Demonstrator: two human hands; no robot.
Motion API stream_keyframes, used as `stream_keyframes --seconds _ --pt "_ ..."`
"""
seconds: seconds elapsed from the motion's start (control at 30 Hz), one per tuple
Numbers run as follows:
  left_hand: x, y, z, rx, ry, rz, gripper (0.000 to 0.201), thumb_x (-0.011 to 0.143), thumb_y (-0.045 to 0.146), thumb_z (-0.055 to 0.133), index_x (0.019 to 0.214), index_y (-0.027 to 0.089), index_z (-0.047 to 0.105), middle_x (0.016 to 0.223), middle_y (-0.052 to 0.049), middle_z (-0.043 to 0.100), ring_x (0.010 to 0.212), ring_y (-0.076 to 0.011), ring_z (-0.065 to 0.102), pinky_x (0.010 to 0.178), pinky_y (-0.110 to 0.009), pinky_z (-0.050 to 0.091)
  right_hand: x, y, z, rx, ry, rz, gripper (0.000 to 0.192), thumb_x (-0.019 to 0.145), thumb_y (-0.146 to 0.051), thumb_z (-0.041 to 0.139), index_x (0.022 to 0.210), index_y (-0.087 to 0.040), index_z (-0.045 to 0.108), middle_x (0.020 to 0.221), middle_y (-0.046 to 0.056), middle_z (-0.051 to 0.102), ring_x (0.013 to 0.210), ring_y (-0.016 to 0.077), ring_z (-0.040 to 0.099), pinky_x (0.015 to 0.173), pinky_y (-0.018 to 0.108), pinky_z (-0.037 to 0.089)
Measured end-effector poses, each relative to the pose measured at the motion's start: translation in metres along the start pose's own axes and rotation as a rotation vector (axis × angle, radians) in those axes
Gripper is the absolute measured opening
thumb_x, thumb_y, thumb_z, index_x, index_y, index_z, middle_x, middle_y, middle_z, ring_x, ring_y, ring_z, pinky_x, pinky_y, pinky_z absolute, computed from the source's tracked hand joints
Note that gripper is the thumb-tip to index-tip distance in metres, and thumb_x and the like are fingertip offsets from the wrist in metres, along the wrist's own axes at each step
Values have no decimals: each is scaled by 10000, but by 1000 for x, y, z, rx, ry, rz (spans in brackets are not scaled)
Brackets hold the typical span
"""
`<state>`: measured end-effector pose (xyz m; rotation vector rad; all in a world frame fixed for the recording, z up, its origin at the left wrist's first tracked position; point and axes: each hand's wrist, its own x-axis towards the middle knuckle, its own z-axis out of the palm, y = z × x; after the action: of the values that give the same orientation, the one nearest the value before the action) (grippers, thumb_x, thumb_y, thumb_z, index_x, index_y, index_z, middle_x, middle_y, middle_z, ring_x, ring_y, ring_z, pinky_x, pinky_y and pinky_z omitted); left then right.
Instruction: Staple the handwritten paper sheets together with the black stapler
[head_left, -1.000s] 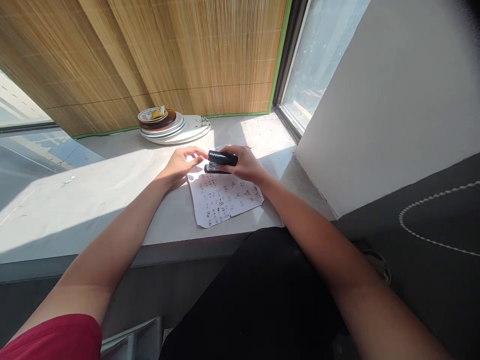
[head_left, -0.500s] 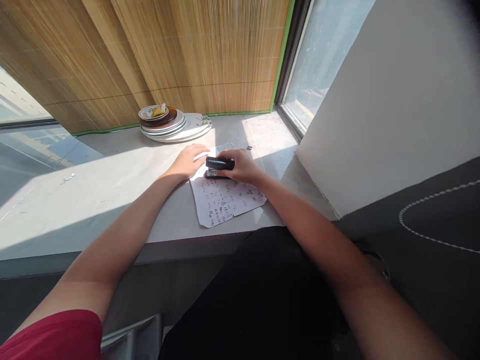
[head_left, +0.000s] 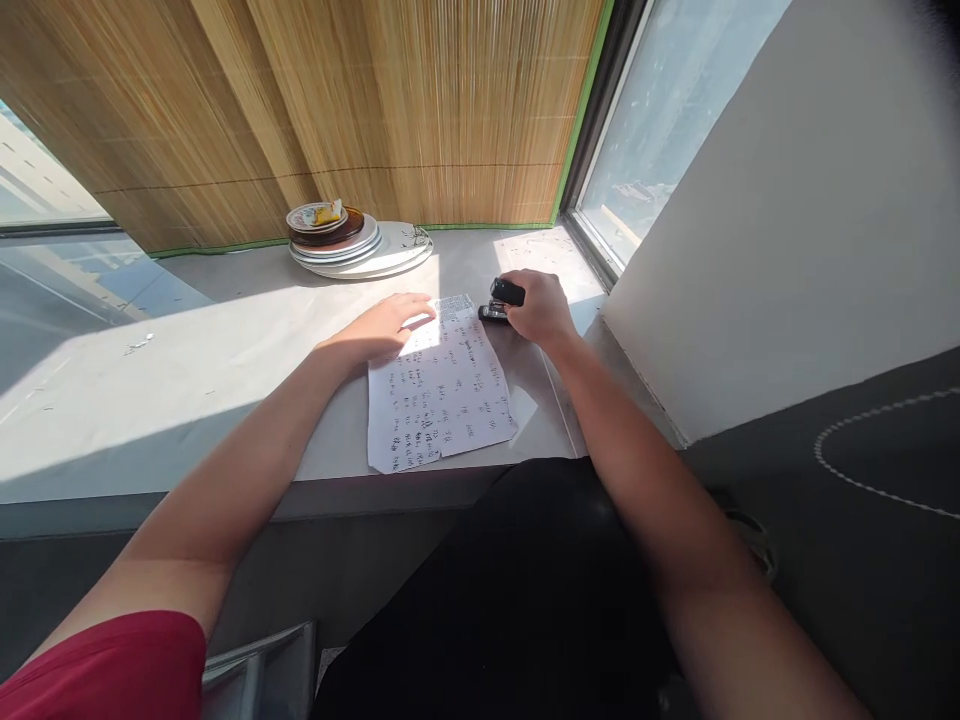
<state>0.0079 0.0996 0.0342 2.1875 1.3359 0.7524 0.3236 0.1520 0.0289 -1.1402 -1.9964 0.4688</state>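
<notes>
A sheet of handwritten paper [head_left: 442, 400] lies on the sill in front of me, with a block of dense print at its far end. My left hand [head_left: 381, 325] rests on the paper's upper left side, its fingers stretched out. To the right of the sheet's far corner, my right hand [head_left: 541, 305] is closed around a black stapler [head_left: 495, 300]. The stapler's jaws point left, and its base is at or just above the sill. My palm covers its rear end.
Behind my left hand stands a stack of plates [head_left: 337, 245], with a small yellow packet on top. A bamboo blind [head_left: 360, 110] hangs behind the sill [head_left: 225, 375]. White scraps [head_left: 140, 343] lie at the left. A wall [head_left: 742, 240] bounds the right side.
My right hand has carried the stapler right and away from me, off the paper. The sheet has turned and shifted slightly toward me. My left hand stays on it.
</notes>
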Motion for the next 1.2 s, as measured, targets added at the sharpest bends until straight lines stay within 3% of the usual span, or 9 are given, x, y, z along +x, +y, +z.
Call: stream_keyframes --seconds 0.13,0.27,0.33,0.47,0.57,0.7,0.9,1.03,1.2 --pt "-2 2 3 124 -195 -25 647 797 256 658 1427 338 778 1685 -36 588 1584 -384 453 1326 -618 332 -1 -1 0 -69 -58 -4 236 835 -284 786 1066 -252 819 1038 110 771 1107 372 697 998 572 570" --pt "-6 13 3 232 -296 -60 675 894 246 543 1545 348 688 1809 33 415 1660 -321 367 1368 -601 283 -2 -5 0 -106 -74 -9 261 865 -289 760 1115 -258 826 1089 108 787 1118 364 710 1023 568 579" --pt "-7 19 2 244 -299 -53 669 906 256 531 1556 318 679 1812 20 409 1655 -327 369 1373 -612 279 -1 -7 0 -91 -61 -27 296 871 -305 768 1158 -261 823 1112 109 789 1127 365 710 1025 562 583" --pt "-7 22 4 229 -257 -57 692 856 270 567 1530 348 701 1704 0 568 1583 -364 465 1320 -651 382 -4 -18 -1 -19 -86 -119 389 887 -361 782 1266 -269 795 1148 104 780 1146 360 696 1013 540 579" --pt "-6 19 6 208 -193 -60 742 792 249 574 1511 366 715 1671 2 600 1556 -356 512 1292 -606 453 -12 -34 3 48 -224 -242 367 918 -369 769 1277 -290 774 1146 74 771 1110 319 686 992 487 556" --pt "-4 17 6 153 -136 -4 719 744 220 562 1422 337 773 1661 -10 603 1551 -339 529 1315 -551 444 -24 -59 19 89 -386 -394 283 966 -343 727 1243 -290 750 1160 64 763 1069 275 660 942 414 501" --pt "-4 20 1 127 -116 -27 547 745 230 625 1245 278 840 1513 -85 707 1450 -363 621 1289 -540 461 -36 -71 33 53 -431 -376 300 1000 -319 682 1295 -303 739 1194 58 788 1077 278 681 895 383 485" --pt "-4 19 3 138 -50 20 379 892 347 622 1179 289 862 1415 -96 757 1363 -373 666 1252 -575 481 -52 -50 11 75 -388 -317 364 1008 -358 697 1365 -319 757 1240 66 806 1139 309 727 968 436 544" --pt "-1 14 10 162 -19 60 386 943 417 590 1192 307 864 1405 -95 756 1355 -358 658 1245 -568 479 -70 -15 -41 67 -344 -235 431 979 -528 757 1357 -329 808 1291 87 816 1206 370 752 1077 569 585"
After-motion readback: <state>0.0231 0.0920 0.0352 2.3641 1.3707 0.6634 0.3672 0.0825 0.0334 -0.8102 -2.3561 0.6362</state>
